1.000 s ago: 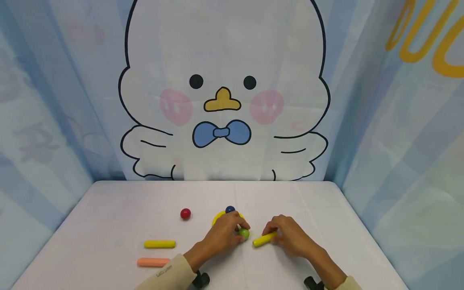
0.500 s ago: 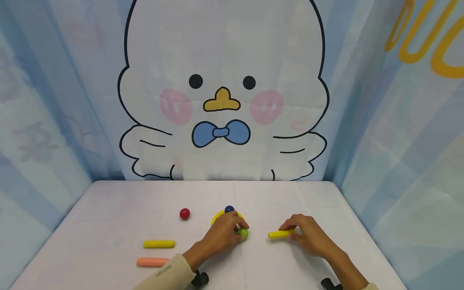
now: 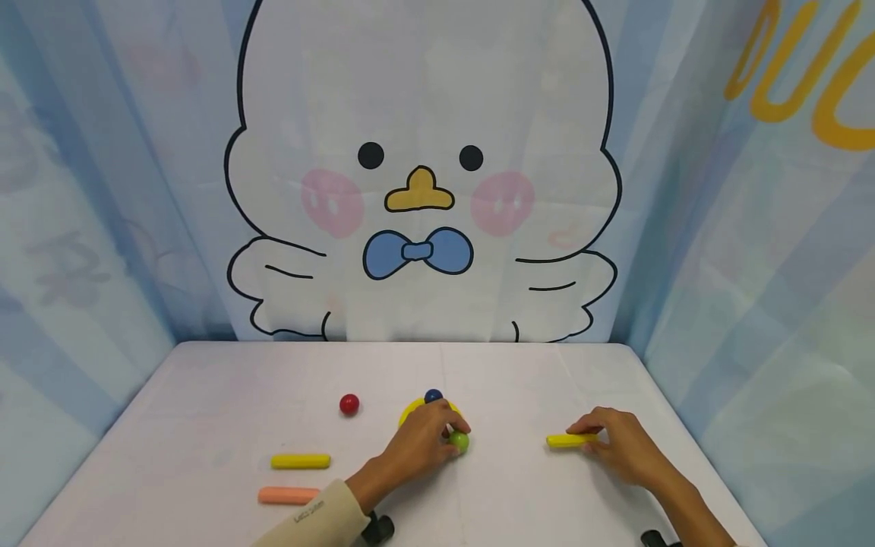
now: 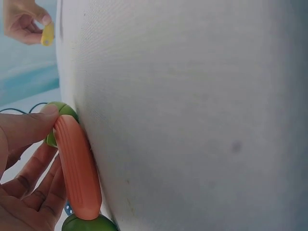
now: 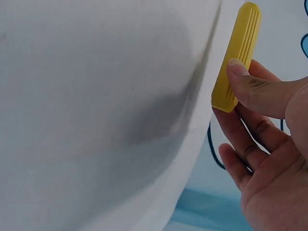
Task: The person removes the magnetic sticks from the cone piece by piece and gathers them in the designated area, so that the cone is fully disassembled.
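My left hand (image 3: 424,437) is at the middle of the table, its thumb and fingers pinching a green ball (image 3: 459,441). In the left wrist view an orange rod (image 4: 79,168) meets that ball at one end and a second green ball (image 4: 89,224) at the other. A yellow curved piece (image 3: 410,409) with a blue ball (image 3: 434,396) on it shows behind this hand, which hides the rest. To the right, my right hand (image 3: 625,448) pinches a yellow rod (image 5: 237,57) between thumb and fingers; its grooved side shows in the right wrist view.
On the left of the white table (image 3: 205,410) lie a red ball (image 3: 349,404), a yellow rod (image 3: 301,461) and an orange rod (image 3: 287,495) partly covered by my left sleeve (image 3: 321,516). A curtain with a cartoon duck (image 3: 420,304) hangs behind the table.
My right hand has moved to the right, away from the green ball, carrying the yellow rod, which has turned nearly level. The left hand stays where it was.
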The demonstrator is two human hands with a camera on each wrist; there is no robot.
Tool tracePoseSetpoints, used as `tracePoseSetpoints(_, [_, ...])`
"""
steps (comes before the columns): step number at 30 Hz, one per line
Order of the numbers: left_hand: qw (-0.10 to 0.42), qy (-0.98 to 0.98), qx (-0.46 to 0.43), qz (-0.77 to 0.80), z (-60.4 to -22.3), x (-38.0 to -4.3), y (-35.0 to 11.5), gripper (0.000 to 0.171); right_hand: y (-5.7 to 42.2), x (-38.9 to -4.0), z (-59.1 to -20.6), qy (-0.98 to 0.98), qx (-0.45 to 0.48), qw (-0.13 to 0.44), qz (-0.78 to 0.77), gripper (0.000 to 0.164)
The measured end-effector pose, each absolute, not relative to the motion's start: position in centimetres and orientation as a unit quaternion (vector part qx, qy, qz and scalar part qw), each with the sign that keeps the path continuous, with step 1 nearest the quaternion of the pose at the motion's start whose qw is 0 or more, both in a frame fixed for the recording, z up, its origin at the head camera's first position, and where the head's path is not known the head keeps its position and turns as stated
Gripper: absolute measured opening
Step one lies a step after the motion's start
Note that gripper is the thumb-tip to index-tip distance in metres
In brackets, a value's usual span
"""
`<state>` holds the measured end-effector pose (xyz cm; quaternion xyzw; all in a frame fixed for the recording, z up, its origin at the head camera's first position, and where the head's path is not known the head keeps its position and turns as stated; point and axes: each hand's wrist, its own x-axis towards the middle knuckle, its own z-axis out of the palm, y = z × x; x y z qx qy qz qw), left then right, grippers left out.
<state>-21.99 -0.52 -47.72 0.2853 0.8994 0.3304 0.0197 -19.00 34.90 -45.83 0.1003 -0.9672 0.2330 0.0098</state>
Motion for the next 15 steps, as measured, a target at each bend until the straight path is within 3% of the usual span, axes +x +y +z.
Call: tracePoseSetpoints(15, [0.013, 0.903, 0.289, 0.317, -47.7, -21.9, -0.5, 0.029, 37.4, -19.5, -46.7, -0.972, 0.033, -0.002, 0.231, 0.029])
